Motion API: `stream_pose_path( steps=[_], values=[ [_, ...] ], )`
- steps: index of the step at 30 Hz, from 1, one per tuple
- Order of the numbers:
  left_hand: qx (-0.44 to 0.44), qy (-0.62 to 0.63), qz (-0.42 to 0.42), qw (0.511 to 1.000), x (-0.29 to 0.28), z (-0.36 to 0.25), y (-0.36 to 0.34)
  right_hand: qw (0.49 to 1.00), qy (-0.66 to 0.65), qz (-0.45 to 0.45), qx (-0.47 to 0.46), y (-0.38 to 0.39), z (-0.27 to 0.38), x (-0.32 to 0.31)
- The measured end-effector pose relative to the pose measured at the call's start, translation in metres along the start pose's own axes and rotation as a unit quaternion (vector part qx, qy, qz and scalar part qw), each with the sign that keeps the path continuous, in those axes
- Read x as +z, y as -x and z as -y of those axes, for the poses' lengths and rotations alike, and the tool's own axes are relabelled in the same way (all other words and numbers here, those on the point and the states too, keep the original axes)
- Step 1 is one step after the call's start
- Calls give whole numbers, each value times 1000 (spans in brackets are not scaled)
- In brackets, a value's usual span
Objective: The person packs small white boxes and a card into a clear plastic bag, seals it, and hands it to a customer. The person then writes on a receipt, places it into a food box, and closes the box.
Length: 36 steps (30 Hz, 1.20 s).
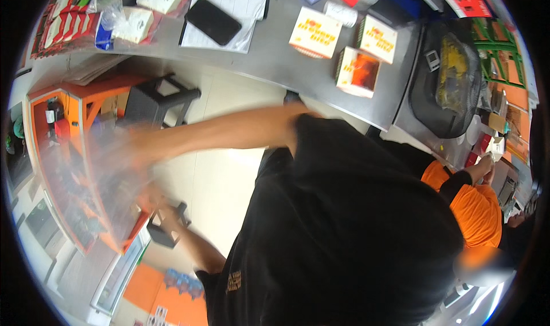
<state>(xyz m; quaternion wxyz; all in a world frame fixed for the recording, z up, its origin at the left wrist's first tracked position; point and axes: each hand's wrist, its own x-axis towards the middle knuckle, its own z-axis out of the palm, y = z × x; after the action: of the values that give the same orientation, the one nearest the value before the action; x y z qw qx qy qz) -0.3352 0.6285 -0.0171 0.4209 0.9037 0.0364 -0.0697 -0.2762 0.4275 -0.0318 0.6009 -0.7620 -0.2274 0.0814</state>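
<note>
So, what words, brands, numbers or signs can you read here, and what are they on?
I won't copy out wording, but here is where print shows.
Three white boxes: large orange and yellow lettering.
Black shirt: small orange lettering, too blurred to read.
Papers: marks too small to read.
</note>
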Motion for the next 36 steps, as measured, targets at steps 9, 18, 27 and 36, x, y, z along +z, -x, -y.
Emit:
stream_pose_path(
  steps=[9,18,27,36],
  values=[
    [-35,114,154,981,66,-47,8,936,-22,-206,284,200,-75,-75],
    [-20,88,222,971,67,-184,-20,916,8,-274,294,208,35,-178],
    [31,90,279,956,180,-261,-21,603,164,-531,572,371,-34,-373],
    [151,-63,226,960,339,-257,-78,663,-66,-611,428,378,-59,-372]
  ],
)
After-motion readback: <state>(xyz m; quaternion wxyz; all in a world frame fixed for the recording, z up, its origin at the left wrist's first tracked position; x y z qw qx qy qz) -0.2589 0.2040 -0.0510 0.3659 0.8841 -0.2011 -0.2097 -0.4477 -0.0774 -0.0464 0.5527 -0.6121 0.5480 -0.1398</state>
